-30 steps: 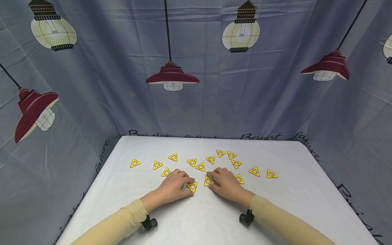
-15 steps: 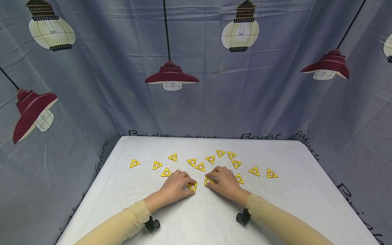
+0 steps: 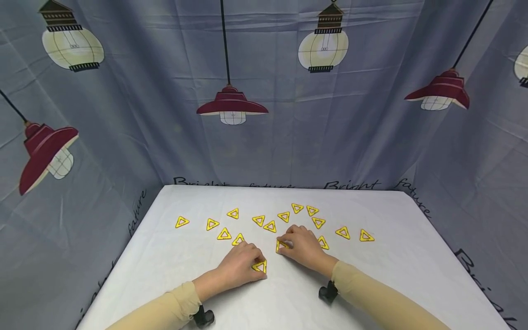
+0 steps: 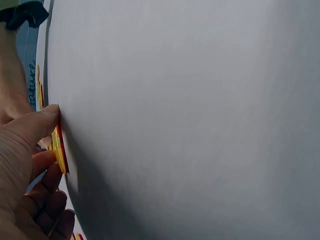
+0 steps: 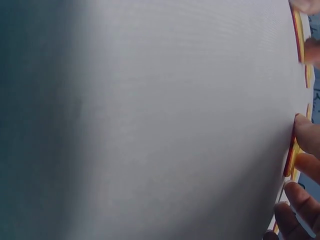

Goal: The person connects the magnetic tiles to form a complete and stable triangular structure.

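Between thumb and forefinger, my left hand [image 3: 242,265] pinches a yellow triangle frame [image 3: 264,267] near the middle of the white table. The left wrist view shows this triangle [image 4: 59,150] edge-on, yellow with a red underside. My right hand [image 3: 306,247] pinches another triangle frame [image 3: 278,246], a little farther back and to the right; its fingers cover part of it. In the right wrist view, that triangle [image 5: 289,157] sits between thumb and forefinger, close to the tabletop. A loose triangle [image 3: 238,239] lies just beyond the left hand, and another [image 3: 323,243] beside the right hand.
Several more yellow triangles lie scattered across the back half of the white table [image 3: 371,284], from one at the far left [image 3: 181,222] to one at the right [image 3: 366,235]. A lamp-printed curtain [image 3: 264,151] surrounds the table's back and sides.
My left hand has drawn its triangle toward the front, turning it a little and uncovering another triangle behind. My right fingers have come closer together on their triangle, which stays nearly in place.
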Action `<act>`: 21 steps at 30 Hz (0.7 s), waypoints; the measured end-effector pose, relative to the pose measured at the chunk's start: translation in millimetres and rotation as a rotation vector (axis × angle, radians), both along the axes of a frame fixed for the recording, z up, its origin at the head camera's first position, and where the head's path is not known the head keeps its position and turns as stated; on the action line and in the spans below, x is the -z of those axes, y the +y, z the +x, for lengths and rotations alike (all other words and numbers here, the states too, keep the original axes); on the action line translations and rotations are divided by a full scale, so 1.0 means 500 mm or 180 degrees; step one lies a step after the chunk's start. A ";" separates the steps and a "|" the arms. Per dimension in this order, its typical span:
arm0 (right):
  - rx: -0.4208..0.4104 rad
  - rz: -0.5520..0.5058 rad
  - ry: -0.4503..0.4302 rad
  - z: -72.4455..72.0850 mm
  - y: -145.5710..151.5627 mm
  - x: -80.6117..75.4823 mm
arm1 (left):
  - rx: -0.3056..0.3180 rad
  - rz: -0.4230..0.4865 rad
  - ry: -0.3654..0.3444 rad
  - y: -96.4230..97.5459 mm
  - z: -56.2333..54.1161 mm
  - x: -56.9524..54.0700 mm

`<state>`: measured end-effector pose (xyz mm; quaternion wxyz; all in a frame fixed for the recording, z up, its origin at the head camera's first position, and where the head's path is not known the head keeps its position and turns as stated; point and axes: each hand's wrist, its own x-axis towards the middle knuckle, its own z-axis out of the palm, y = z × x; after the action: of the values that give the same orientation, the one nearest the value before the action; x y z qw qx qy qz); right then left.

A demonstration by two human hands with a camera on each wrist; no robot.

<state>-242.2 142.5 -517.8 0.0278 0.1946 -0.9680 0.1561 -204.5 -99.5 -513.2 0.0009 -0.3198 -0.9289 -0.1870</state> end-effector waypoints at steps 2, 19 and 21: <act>-0.0005 0.0006 -0.0005 0.000 0.001 0.000 | 0.0025 0.0008 -0.0041 0.004 0.010 0.001; -0.0064 -0.0088 -0.0019 0.001 0.008 0.001 | 0.0153 0.0155 -0.0347 -0.012 0.025 -0.002; -0.0060 -0.0095 -0.0036 0.000 0.008 0.001 | 0.0172 0.0174 -0.0373 -0.015 0.022 0.000</act>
<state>-242.0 146.4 -518.1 0.0237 0.2024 -0.9638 0.1719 -193.6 -107.1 -513.1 -0.0497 -0.3331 -0.9129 -0.2306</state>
